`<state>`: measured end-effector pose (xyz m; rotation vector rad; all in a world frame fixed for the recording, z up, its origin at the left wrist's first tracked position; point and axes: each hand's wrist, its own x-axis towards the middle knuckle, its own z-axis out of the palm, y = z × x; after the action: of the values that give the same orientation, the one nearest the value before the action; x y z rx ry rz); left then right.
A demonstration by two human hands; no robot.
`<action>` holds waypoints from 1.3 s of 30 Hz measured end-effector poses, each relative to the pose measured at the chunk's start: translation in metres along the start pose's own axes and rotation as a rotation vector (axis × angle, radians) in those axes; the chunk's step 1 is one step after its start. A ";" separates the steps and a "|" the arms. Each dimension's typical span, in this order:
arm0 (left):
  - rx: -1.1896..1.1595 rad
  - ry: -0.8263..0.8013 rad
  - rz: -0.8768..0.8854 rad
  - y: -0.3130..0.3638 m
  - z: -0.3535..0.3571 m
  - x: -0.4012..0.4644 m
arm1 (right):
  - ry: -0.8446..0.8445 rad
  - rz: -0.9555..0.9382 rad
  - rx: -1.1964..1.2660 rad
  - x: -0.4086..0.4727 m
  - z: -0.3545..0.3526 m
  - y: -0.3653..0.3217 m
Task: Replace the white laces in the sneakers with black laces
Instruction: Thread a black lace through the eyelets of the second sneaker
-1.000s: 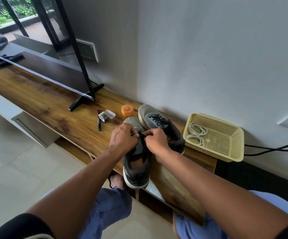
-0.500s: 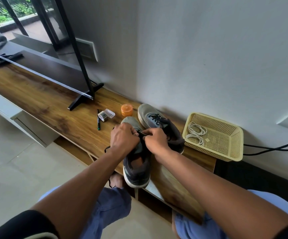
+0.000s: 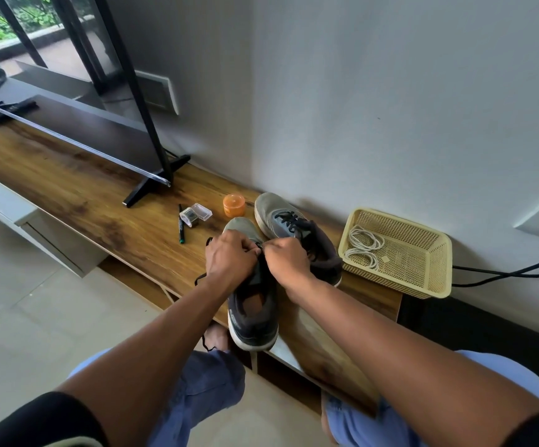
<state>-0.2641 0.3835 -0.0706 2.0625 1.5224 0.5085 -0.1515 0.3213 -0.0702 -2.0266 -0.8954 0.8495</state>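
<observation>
The near sneaker is placed on the wooden shelf, with its heel over the front edge and its toe towards the wall. Both hands are brought together over its lace area. The left hand is curled, and the black lace is pinched between its fingers; a loose part of this lace is seen to come out at the left of the hand and to hang below the edge of the shelf. The right hand is also curled and the same lace is pinched at its fingertips, just beside the left hand.

The second sneaker is placed behind the first one, close to the wall, and it is already laced in black. The white laces are laid as coils in the yellow basket, at the right of the sneakers. An orange lid, a clear small box and a pen are seen on the shelf at the left of the sneakers.
</observation>
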 end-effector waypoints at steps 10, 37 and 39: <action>-0.109 -0.229 -0.021 -0.011 -0.012 0.014 | 0.050 -0.143 -0.249 0.006 -0.004 -0.002; -0.029 -0.409 0.152 -0.015 -0.019 0.026 | 0.245 -0.436 0.044 0.001 -0.080 -0.085; -0.011 -0.409 0.165 -0.013 -0.021 0.024 | 0.003 -0.350 -0.287 0.000 -0.073 -0.073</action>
<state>-0.2793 0.4130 -0.0623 2.1323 1.1156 0.1371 -0.1168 0.3296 0.0265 -2.0192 -1.3854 0.5480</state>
